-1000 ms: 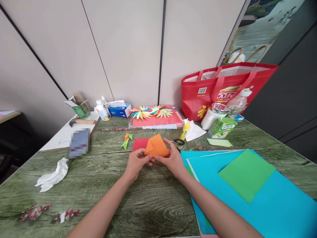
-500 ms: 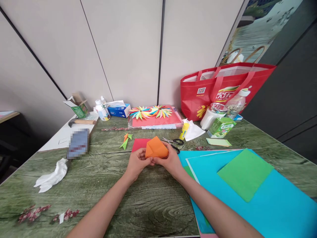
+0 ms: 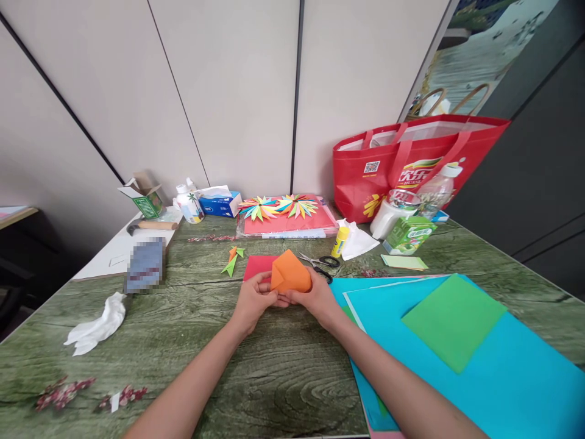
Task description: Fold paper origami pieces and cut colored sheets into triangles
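A folded orange paper (image 3: pixel 289 273) is held just above the green wood-grain table (image 3: pixel 192 341), near its middle. My left hand (image 3: pixel 253 300) pinches its lower left edge, fingers closed. My right hand (image 3: pixel 316 296) grips the lower right side, thumb and fingers wrapped on the paper. A red paper square (image 3: pixel 256 264) lies flat behind my left hand. Black-handled scissors (image 3: pixel 322 262) lie just beyond my right hand.
Large blue sheets (image 3: pixel 484 378) with a green sheet (image 3: pixel 452 318) cover the right side. A red bag (image 3: pixel 402 161), a jar, a carton and a glue stick (image 3: pixel 340 241) stand at the back right. Paper stars on a red pack (image 3: pixel 283 214), a tissue box and a crumpled tissue (image 3: pixel 94 327) lie behind and left.
Both hands have drawn closer together on the orange paper, and its shape has become tighter and more folded. Nothing else on the table has moved.
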A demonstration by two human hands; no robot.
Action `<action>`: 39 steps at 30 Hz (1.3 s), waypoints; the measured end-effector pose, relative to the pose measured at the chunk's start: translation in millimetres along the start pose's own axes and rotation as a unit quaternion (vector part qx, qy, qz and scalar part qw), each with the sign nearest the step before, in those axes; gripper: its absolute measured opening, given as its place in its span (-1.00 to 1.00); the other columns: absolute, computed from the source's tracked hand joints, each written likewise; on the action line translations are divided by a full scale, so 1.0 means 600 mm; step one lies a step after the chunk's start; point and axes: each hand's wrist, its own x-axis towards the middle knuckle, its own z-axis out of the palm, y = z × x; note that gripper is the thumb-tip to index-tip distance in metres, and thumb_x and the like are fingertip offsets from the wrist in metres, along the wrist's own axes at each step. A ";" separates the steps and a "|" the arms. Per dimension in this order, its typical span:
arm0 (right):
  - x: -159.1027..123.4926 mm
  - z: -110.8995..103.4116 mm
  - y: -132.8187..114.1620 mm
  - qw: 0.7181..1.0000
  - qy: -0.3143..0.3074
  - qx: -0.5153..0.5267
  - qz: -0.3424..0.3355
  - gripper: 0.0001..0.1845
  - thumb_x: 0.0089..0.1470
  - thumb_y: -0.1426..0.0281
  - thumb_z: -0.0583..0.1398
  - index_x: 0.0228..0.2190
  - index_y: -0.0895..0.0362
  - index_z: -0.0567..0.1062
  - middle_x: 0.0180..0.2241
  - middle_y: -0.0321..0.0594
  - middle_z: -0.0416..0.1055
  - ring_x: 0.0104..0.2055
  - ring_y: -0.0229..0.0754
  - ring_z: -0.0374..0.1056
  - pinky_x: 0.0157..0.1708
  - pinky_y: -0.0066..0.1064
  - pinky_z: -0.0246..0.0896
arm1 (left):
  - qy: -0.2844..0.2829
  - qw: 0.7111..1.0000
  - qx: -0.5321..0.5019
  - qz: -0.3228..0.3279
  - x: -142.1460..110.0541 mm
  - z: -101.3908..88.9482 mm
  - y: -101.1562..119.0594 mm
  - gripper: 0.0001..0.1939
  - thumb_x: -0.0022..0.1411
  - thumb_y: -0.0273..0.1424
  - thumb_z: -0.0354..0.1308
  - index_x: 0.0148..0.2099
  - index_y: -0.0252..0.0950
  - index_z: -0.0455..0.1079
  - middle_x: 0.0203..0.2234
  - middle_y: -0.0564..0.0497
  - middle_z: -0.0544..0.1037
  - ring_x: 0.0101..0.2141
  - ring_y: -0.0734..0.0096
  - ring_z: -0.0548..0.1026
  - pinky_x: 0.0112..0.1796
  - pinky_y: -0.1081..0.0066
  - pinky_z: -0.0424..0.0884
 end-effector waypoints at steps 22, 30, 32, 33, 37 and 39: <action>0.010 -0.003 0.020 0.999 0.014 -0.032 -0.033 -0.37 -0.34 0.41 0.25 -0.13 0.18 0.27 -0.19 -0.14 0.38 -0.26 -0.12 0.35 -0.34 -0.36 0.31 | -0.012 1.000 0.027 0.002 0.004 -0.013 -0.005 -0.68 -0.17 -0.34 0.34 -0.38 -0.44 0.37 -0.54 -0.09 0.57 -0.52 0.34 0.54 -0.42 0.41 0.50; 0.009 -0.002 0.016 0.999 -0.008 0.049 -0.001 -0.38 -0.35 0.50 0.21 -0.13 0.14 0.23 -0.30 -0.15 0.45 -0.36 -0.10 0.42 -0.43 -0.36 0.36 | -0.002 1.000 0.019 -0.002 0.004 -0.012 -0.002 -0.65 -0.20 -0.34 0.35 -0.37 -0.44 0.37 -0.53 -0.10 0.57 -0.51 0.34 0.54 -0.43 0.43 0.50; 0.008 -0.002 0.013 0.996 -0.025 0.081 0.025 -0.40 -0.33 0.50 0.17 -0.13 0.13 0.19 -0.46 -0.23 0.47 -0.49 -0.12 0.43 -0.50 -0.34 0.36 | 0.002 1.000 0.019 0.001 0.005 -0.013 -0.001 -0.64 -0.19 -0.34 0.35 -0.36 -0.45 0.37 -0.53 -0.11 0.57 -0.51 0.34 0.54 -0.43 0.43 0.49; 0.008 -0.002 0.011 0.995 -0.031 0.093 0.034 -0.40 -0.32 0.50 0.15 -0.13 0.13 0.18 -0.53 -0.28 0.45 -0.54 -0.12 0.43 -0.52 -0.34 0.36 | 0.002 1.000 0.021 0.003 0.005 -0.013 -0.001 -0.64 -0.19 -0.34 0.35 -0.35 -0.45 0.37 -0.52 -0.11 0.58 -0.51 0.34 0.54 -0.42 0.43 0.49; 0.007 -0.001 0.009 0.991 -0.037 0.119 0.043 -0.41 -0.34 0.53 0.13 -0.15 0.12 0.18 -0.60 -0.34 0.43 -0.55 -0.12 0.43 -0.50 -0.33 0.37 | 0.004 0.999 0.031 0.012 0.007 -0.015 -0.001 -0.64 -0.16 -0.35 0.34 -0.32 -0.45 0.36 -0.52 -0.10 0.57 -0.52 0.35 0.53 -0.44 0.43 0.48; 0.008 -0.001 0.012 0.990 -0.038 0.126 0.039 -0.43 -0.34 0.54 0.10 -0.16 0.11 0.19 -0.57 -0.34 0.44 -0.55 -0.14 0.43 -0.49 -0.32 0.37 | 0.007 0.999 0.038 0.016 0.008 -0.016 -0.002 -0.64 -0.16 -0.36 0.33 -0.30 -0.44 0.36 -0.54 -0.09 0.56 -0.54 0.37 0.52 -0.46 0.44 0.47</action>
